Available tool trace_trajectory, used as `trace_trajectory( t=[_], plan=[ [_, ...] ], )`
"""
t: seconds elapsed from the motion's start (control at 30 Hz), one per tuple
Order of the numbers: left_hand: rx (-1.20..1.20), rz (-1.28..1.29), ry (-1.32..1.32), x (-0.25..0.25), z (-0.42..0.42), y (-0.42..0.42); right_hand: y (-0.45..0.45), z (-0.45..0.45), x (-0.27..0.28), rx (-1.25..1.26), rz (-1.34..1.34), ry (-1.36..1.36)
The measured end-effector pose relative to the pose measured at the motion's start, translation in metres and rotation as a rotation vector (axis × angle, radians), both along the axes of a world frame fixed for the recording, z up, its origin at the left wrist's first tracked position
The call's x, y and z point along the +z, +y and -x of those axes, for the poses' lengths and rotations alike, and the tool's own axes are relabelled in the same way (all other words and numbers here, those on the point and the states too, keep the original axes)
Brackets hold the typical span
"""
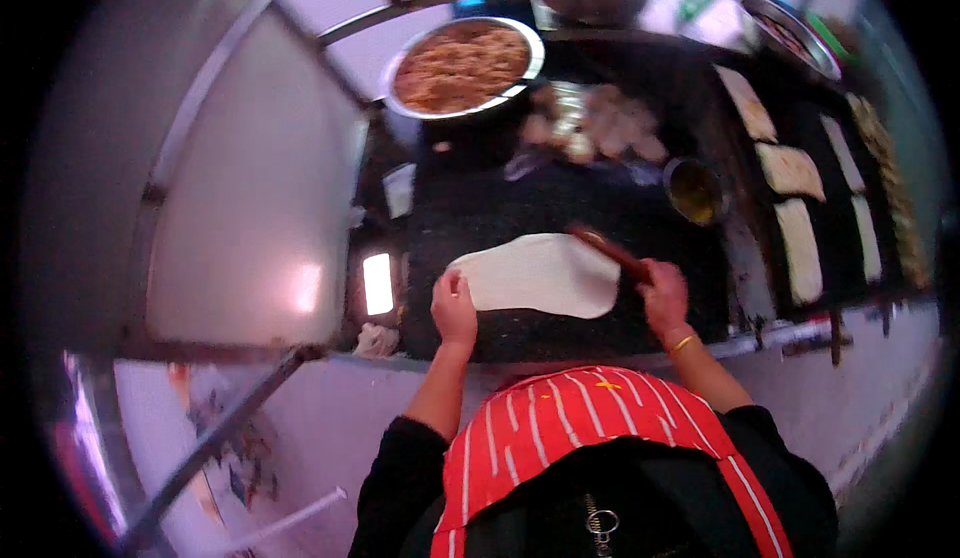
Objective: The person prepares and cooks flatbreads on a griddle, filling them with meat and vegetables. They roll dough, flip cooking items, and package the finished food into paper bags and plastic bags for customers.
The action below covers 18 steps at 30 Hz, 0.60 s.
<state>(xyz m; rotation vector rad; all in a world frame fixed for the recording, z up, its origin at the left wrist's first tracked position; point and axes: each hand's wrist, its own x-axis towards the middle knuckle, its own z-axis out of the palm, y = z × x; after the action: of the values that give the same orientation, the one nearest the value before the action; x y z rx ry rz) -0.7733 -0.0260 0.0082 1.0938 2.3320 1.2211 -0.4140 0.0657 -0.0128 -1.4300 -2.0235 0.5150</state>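
A flat, elongated sheet of white dough (536,277) lies across the dark worktop (525,340) in front of me. My left hand (454,310) is at its left end, thumb and fingers gripping the edge. In my right hand (665,295) is a reddish-brown stick that looks like a wooden rolling pin (604,247), blurred and slanting up to the left. Its far end reaches over the dough's upper right part, casting a shadow there. Whether the stick touches the dough, I cannot tell.
A metal basin of minced filling (465,67) stands at the back left. Behind the dough are blurred dough lumps (619,123). An oil cup (694,190) sits right of centre. Several flat dough pieces (799,250) lie on the dark griddle (836,250). At left is a lit screen (378,284).
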Motion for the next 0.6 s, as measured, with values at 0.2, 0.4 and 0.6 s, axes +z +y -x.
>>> trace_trajectory(
  t=[0.2, 0.4, 0.6],
  plan=[
    [0.295, 0.345, -0.038, -0.013, 0.038, 0.03, 0.068, 0.012, -0.028, -0.095, -0.112, -0.223],
    [0.196, 0.592, 0.073, 0.007, 0.014, 0.026, 0.109, 0.013, 0.037, -0.231, -0.297, -0.41],
    [0.253, 0.424, -0.038, 0.017, -0.013, 0.036, 0.16, -0.023, 0.022, -0.078, 0.348, -0.588]
  ],
)
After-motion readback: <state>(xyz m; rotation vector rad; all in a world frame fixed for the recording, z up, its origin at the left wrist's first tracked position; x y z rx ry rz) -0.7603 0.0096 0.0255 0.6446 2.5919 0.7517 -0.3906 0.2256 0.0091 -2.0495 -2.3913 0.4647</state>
